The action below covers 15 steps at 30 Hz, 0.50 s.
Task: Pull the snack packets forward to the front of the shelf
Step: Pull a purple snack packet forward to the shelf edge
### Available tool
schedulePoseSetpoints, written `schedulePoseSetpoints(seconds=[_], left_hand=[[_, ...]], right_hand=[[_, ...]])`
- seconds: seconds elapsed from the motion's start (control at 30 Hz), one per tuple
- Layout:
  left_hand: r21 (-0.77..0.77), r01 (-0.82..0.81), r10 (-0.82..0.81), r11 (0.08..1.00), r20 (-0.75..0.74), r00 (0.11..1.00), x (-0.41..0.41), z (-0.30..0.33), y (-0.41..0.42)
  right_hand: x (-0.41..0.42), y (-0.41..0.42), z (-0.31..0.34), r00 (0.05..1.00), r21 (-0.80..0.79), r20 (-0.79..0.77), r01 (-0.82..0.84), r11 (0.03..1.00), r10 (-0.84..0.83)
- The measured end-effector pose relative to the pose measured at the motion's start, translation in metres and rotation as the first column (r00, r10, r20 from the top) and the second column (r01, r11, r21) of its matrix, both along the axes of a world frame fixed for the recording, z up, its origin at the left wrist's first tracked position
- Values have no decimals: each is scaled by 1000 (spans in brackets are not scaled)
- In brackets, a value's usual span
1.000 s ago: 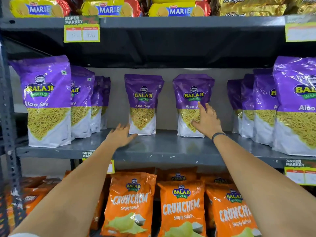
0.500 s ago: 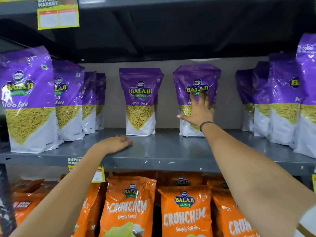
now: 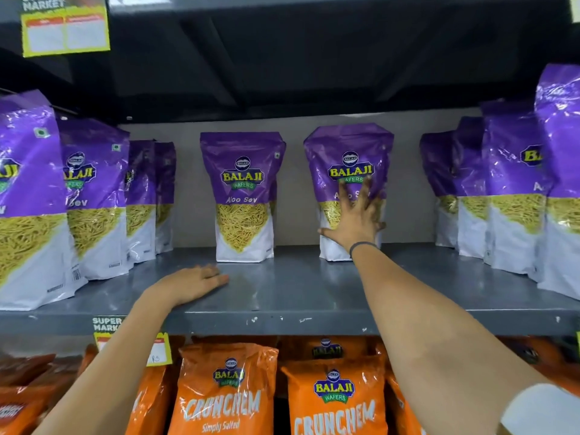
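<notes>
Purple Balaji Aloo Sev packets stand on a grey metal shelf (image 3: 314, 296). Two stand upright at the back: the left-middle packet (image 3: 243, 196) and the right-middle packet (image 3: 346, 158). My right hand (image 3: 356, 221) lies flat against the front of the right-middle packet, fingers spread, thumb out to the left. My left hand (image 3: 191, 284) rests palm down on the shelf surface near its front edge, in front and left of the left-middle packet, holding nothing. A row of packets (image 3: 94, 196) runs from front to back on the left, another row (image 3: 511, 189) on the right.
Orange Crunchem packets (image 3: 226, 390) fill the shelf below. A yellow price tag (image 3: 158, 348) hangs from the shelf edge by my left forearm, another tag (image 3: 66, 29) from the shelf above. The dark underside of the upper shelf is close overhead.
The view has moved closer to the shelf. My right hand has slid slightly up the right-middle packet's front. My left hand stays flat on the shelf.
</notes>
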<state>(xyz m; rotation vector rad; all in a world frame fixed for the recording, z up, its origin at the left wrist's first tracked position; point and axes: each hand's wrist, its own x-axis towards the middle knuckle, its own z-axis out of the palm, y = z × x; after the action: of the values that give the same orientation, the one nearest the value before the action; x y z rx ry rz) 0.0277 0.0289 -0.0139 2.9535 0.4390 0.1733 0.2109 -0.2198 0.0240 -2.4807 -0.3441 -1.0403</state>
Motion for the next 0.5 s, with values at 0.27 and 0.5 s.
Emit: schedulePoseSetpoints(seconds=[0.27, 0.5], left_hand=[[-72, -6, 9, 997, 35, 999, -3, 1, -2], [-68, -22, 24, 997, 28, 999, -4, 3, -5]], right_hand=[[0, -3, -1, 1000, 23, 14, 14, 1000, -14], [-5, -5, 0, 1000, 28, 1, 10, 1000, -10]])
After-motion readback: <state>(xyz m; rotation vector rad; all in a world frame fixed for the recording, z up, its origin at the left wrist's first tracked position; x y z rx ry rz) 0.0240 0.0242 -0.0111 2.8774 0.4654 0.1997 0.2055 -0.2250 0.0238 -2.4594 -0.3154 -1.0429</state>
